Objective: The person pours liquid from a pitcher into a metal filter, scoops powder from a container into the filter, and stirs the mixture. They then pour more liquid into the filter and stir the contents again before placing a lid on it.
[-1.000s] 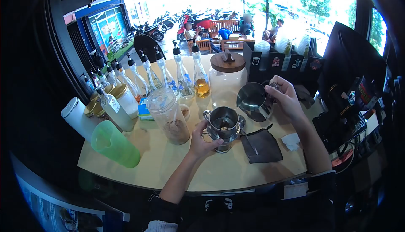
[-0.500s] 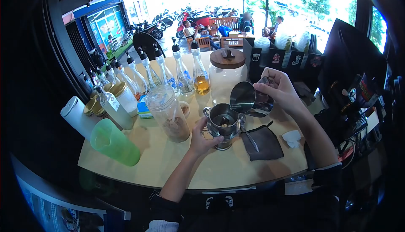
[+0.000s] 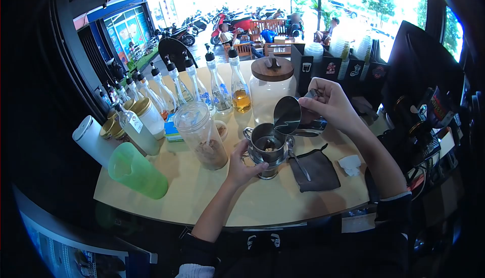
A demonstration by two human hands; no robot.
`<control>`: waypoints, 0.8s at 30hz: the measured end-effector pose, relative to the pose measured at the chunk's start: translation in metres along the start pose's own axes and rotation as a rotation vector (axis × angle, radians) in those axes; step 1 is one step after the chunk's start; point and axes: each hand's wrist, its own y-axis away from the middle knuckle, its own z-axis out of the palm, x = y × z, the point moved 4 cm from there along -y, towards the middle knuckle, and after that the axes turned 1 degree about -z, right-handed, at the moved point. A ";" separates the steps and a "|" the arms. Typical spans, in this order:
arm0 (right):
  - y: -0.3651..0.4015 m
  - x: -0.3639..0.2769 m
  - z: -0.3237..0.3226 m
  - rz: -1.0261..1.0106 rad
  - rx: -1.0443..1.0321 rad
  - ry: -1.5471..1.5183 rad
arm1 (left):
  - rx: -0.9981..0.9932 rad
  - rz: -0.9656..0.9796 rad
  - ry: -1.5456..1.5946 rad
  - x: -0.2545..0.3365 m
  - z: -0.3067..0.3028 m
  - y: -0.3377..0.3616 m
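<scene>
My right hand (image 3: pixel 328 101) grips a metal pitcher (image 3: pixel 288 115) by its handle, tilted to the left with its lip over the rim of a metal cup (image 3: pixel 268 144). Small pale bits lie inside the cup, which sits on a metal base (image 3: pixel 268 172). Around the left side of the cup, my left hand (image 3: pixel 243 166) holds it with thumb and fingers. A spoon (image 3: pixel 301 166) rests on a dark cloth (image 3: pixel 323 174) just right of the cup. Left of my left hand stands a clear jar (image 3: pixel 209 146) with brown contents.
A green jug (image 3: pixel 139 172) stands at the left. Pump bottles (image 3: pixel 241 93) line the back, beside a wooden-lidded jar (image 3: pixel 273 91). Cup holders (image 3: pixel 331 73) are at the back right. A crumpled tissue (image 3: pixel 349 165) lies right of the cloth. People sit outside.
My right hand and the pitcher have moved slightly left, and the pitcher's lip is a little farther over the cup. My left hand has stayed in place.
</scene>
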 end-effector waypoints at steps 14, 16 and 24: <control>-0.005 -0.002 0.001 -0.041 -0.018 0.095 | 0.003 -0.009 -0.002 -0.004 0.000 0.001; -0.004 -0.006 0.004 -0.028 -0.007 0.104 | 0.004 -0.009 -0.007 -0.004 -0.001 0.001; -0.009 -0.007 0.005 -0.057 0.012 0.176 | 0.003 -0.007 0.000 -0.001 0.000 0.000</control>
